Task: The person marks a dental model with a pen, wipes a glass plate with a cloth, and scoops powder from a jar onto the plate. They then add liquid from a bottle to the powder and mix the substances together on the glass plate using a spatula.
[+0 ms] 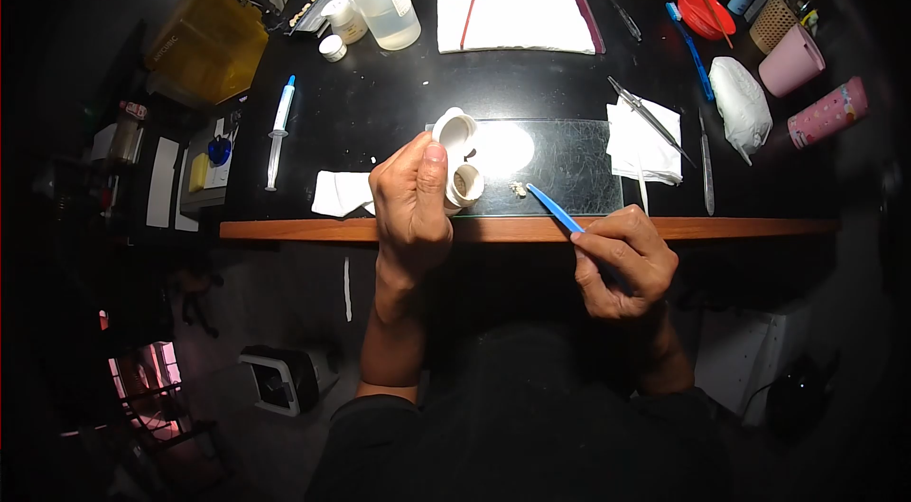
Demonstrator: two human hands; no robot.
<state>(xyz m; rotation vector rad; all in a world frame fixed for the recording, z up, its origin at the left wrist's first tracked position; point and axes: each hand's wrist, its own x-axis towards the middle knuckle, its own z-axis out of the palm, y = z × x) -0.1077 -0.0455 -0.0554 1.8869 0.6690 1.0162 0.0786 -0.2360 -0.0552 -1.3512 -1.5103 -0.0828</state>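
Note:
My left hand (413, 189) is closed around a small white jar (462, 194), tipped so that its mouth faces me. Brownish-grey powder shows inside, and the white lid (455, 134) stands open above the mouth. Between the fingertips of my right hand (626, 263) is a slim blue plastic tool (555, 209), slanting up to the left. Its tip is right beside a small pale crumbly lump (518, 189) on the glass plate (574, 151). The plate lies at the table's front edge under a bright light spot.
White tissue (622, 141) with tweezers (650, 118) lies right of the plate; a metal instrument (706, 160) lies beyond. A syringe (281, 132) is at left. Behind stand a liquid bottle (383, 4), a brush (471, 13) on white cloth (517, 20), and a red bowl (704, 13).

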